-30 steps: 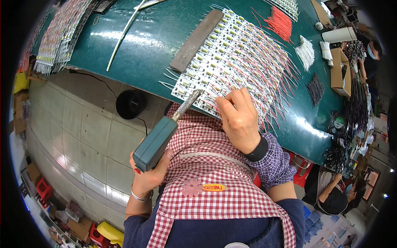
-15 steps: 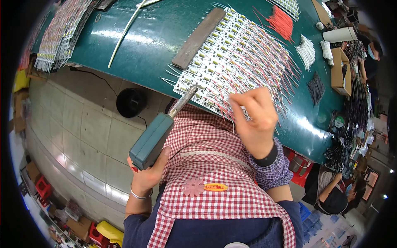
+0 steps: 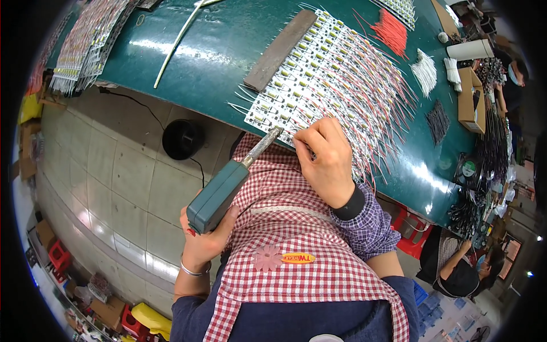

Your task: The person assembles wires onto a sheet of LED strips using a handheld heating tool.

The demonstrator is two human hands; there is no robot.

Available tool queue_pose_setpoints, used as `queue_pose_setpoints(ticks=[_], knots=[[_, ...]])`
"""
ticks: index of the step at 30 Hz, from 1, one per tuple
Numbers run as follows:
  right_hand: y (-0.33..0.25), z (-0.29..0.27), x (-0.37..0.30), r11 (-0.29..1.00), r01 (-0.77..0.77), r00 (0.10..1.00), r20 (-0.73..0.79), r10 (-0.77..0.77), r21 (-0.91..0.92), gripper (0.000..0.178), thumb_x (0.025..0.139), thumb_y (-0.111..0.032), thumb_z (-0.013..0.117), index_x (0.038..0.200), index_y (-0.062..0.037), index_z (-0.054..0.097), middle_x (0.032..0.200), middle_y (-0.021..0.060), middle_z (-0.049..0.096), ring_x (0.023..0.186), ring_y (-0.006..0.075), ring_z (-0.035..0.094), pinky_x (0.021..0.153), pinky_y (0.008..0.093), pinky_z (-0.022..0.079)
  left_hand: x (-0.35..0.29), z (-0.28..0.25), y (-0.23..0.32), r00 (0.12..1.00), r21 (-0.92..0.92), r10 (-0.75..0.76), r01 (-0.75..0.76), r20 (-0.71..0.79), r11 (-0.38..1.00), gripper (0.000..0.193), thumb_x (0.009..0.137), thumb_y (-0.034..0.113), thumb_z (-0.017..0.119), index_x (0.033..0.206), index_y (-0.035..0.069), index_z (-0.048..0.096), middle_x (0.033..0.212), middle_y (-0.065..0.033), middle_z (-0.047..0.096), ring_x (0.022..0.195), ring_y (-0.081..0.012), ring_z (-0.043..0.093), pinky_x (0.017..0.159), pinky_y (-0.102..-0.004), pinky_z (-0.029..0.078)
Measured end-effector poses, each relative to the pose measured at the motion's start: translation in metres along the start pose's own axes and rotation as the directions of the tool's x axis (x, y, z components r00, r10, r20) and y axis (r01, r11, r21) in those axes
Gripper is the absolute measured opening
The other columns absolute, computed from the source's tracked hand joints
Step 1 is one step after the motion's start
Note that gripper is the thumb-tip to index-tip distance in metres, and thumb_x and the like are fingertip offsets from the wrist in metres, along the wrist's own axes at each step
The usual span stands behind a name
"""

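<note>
My left hand [image 3: 206, 245] is wrapped round a green soldering gun [image 3: 215, 196]. Its metal barrel points up and right, with the tip at the near edge of a panel of small white circuit boards [image 3: 263, 108]. Just right of that tip, my right hand [image 3: 327, 162] is closed in a pinch at the panel's near edge; whatever is between its fingertips is too small or hidden to make out. Red and white wires [image 3: 370, 97] fan out from the panel's right side. A dark flat bar [image 3: 280, 51] lies along its left part.
Bundles of red wires [image 3: 390, 34], white wires [image 3: 424, 73] and black wires [image 3: 437, 122] lie on the green table [image 3: 222, 71]. A cardboard box [image 3: 472, 102] stands at right, wired panels [image 3: 91, 40] at far left. On the floor is a black bin [image 3: 182, 139]. Another person sits at lower right.
My right hand has come left and down to the panel's near edge, close to the soldering tip. The soldering gun has shifted slightly right and down.
</note>
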State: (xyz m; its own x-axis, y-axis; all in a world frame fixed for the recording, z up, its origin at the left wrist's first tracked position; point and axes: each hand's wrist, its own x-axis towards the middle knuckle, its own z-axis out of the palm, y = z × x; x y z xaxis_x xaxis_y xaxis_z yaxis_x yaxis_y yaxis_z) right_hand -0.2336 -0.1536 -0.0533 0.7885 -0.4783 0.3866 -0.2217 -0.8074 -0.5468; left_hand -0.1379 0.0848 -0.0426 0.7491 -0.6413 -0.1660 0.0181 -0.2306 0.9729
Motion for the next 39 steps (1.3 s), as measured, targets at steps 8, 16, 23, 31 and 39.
queue_pose_setpoints(ticks=[8, 16, 23, 31, 39], knots=[[-0.007, -0.005, 0.01, 0.99, 0.008, 0.991, 0.133, 0.011, -0.141, 0.009, 0.078, 0.001, 0.072, 0.081, -0.003, 0.064, 0.083, 0.0095, 0.054, 0.081, 0.0281, 0.056, 0.069, 0.0392, 0.048, 0.004, 0.0, -0.001, 0.991, 0.077, 0.128, -0.13, 0.035, 0.988, 0.019, 0.079, -0.004, 0.076, 0.096, -0.006, 0.07, 0.082, -0.0084, 0.068, 0.065, -0.0132, 0.064, 0.06, -0.0252, 0.05], [-0.011, -0.005, 0.016, 0.975, 0.054, 0.982, 0.189, -0.012, -0.217, 0.008, 0.077, 0.0, 0.071, 0.08, -0.0029, 0.064, 0.083, 0.0096, 0.054, 0.083, 0.0283, 0.056, 0.07, 0.0394, 0.048, 0.003, 0.003, 0.0, 0.999, 0.008, 0.026, -0.026, 0.042, 1.0, 0.02, 0.081, -0.006, 0.074, 0.099, -0.006, 0.068, 0.084, -0.0054, 0.067, 0.072, -0.0089, 0.061, 0.063, -0.0236, 0.048], [-0.013, -0.005, 0.018, 0.968, 0.075, 0.977, 0.211, -0.024, -0.239, 0.009, 0.075, 0.001, 0.07, 0.079, -0.0024, 0.063, 0.083, 0.0101, 0.054, 0.083, 0.0286, 0.056, 0.071, 0.0395, 0.048, 0.006, 0.002, 0.004, 0.999, 0.027, 0.017, -0.018, 0.046, 0.999, 0.018, 0.081, -0.005, 0.074, 0.098, -0.006, 0.068, 0.083, -0.0054, 0.069, 0.07, -0.0086, 0.061, 0.063, -0.024, 0.049], [-0.016, -0.005, 0.019, 0.964, 0.098, 0.969, 0.244, -0.035, -0.248, 0.009, 0.068, 0.002, 0.064, 0.075, -0.0021, 0.061, 0.085, 0.0117, 0.054, 0.088, 0.0294, 0.056, 0.073, 0.0395, 0.048, -0.004, -0.005, -0.017, 1.0, -0.031, -0.007, 0.008, 0.028, 0.999, 0.019, 0.083, -0.001, 0.074, 0.102, -0.004, 0.07, 0.083, -0.0056, 0.07, 0.065, -0.0098, 0.06, 0.058, -0.0255, 0.048], [-0.013, -0.003, 0.017, 0.968, 0.084, 0.971, 0.238, -0.026, -0.235, 0.011, 0.068, 0.005, 0.064, 0.077, -0.0013, 0.061, 0.086, 0.0122, 0.054, 0.087, 0.0295, 0.055, 0.072, 0.0397, 0.049, -0.011, -0.005, -0.024, 0.999, -0.026, 0.039, -0.039, 0.0, 0.999, 0.026, 0.088, -0.003, 0.072, 0.113, -0.005, 0.068, 0.085, -0.0029, 0.065, 0.063, -0.0072, 0.054, 0.055, -0.023, 0.043]])
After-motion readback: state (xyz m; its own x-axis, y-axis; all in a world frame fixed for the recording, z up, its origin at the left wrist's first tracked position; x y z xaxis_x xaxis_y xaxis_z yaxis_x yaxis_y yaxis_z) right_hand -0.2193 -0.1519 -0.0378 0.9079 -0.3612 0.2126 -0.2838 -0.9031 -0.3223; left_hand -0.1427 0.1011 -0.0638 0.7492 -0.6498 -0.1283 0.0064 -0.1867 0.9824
